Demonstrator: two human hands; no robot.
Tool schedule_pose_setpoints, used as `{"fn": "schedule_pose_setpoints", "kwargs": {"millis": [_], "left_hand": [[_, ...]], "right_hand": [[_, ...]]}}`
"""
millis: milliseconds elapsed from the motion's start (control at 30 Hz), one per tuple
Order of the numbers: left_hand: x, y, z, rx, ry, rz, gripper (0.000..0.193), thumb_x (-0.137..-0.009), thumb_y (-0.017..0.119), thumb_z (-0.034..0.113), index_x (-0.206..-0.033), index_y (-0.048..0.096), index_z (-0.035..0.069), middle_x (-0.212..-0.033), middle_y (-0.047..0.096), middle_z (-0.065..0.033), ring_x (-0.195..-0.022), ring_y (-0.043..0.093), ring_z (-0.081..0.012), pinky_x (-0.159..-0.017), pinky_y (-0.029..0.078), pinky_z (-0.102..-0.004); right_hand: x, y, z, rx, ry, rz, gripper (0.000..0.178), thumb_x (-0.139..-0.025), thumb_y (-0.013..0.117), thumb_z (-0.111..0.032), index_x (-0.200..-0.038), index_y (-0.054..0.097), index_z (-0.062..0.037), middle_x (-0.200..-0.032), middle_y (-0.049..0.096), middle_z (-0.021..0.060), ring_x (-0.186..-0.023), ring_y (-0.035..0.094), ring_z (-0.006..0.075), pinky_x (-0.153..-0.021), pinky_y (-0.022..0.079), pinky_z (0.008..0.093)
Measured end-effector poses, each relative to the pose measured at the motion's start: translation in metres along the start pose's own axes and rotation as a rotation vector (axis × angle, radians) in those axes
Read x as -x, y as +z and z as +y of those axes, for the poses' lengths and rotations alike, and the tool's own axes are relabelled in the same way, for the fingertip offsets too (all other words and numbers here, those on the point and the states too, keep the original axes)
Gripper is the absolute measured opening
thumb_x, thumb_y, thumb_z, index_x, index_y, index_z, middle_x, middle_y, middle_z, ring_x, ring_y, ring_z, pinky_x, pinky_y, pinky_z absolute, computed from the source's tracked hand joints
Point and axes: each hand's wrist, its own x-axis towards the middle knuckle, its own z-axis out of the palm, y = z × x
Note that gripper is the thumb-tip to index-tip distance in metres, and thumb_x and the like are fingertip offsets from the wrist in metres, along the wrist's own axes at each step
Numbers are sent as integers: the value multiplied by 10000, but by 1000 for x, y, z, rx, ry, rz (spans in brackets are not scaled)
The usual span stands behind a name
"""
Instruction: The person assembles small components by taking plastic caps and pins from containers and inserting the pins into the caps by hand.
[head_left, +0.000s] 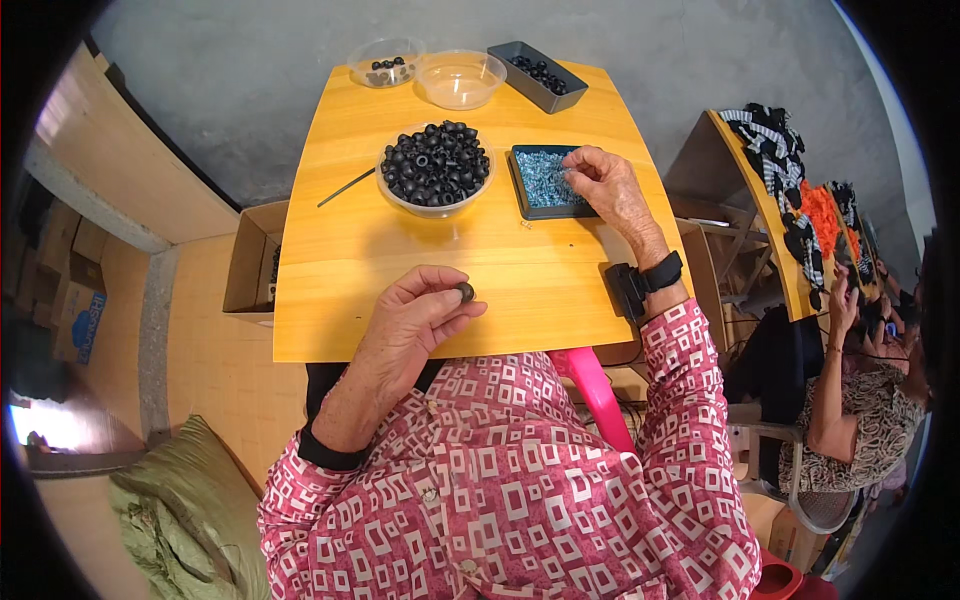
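Between the thumb and fingers of my left hand (420, 315) is a small dark round part (465, 291), held above the near side of the table. My right hand (608, 188) reaches over the right part of a black tray (524, 192) filled with small pale-blue pieces (544, 176). Its thumb and forefinger are pinched together at the pieces; whatever lies between them is too small to make out. Left of that tray stands a clear bowl (436, 209) heaped with black, hollow, rounded parts (432, 165).
Along the table's far edge are a clear bowl (462, 80), another with a few black parts (388, 62), and a dark tray (560, 98) of black parts. A thin dark rod (345, 188) lies left. Another person (850, 430) sits right, beside a side table (775, 225).
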Motion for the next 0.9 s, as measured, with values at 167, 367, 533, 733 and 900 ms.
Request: {"fn": "schedule_pose_setpoints", "kwargs": {"millis": [167,367,533,733,900], "left_hand": [[-1,-1,-1,-9,4,-19,161,-892,592,29,-1052,606,28,-976,645,-65,-912,671,-184,-784,553,-247],[-1,-1,-1,-4,4,-8,160,-894,590,30,-1053,607,31,-971,645,-62,-913,670,-184,-775,549,-247],[-1,-1,-2,0,-20,-2,160,-893,594,31,-1052,607,34,-973,644,-57,-918,670,-188,-769,549,-247],[0,2,-1,2,-15,6,163,-886,602,23,-1049,609,36,-969,646,-61,-916,670,-188,-769,553,-243],[-1,2,1,6,-21,-5,162,-886,599,18,-1047,611,38,-977,650,-63,-919,672,-193,-772,556,-245]], "right_hand": [[0,-3,9,-182,84,23,146,-845,642,-53,-981,672,-8,-772,647,56,-722,590,126,-692,510,258],[6,-3,12,-88,26,80,128,-856,646,-58,-964,684,-1,-852,646,38,-768,597,115,-701,505,246],[8,-3,12,-122,-15,146,118,-857,649,-62,-948,687,2,-870,640,27,-778,591,101,-704,496,223],[7,-4,7,-299,54,192,100,-847,657,-44,-934,698,-17,-799,627,-5,-739,563,65,-680,483,197],[11,-2,10,-386,0,231,104,-837,663,-32,-935,694,-14,-794,618,-22,-716,546,48,-668,472,185]]}}
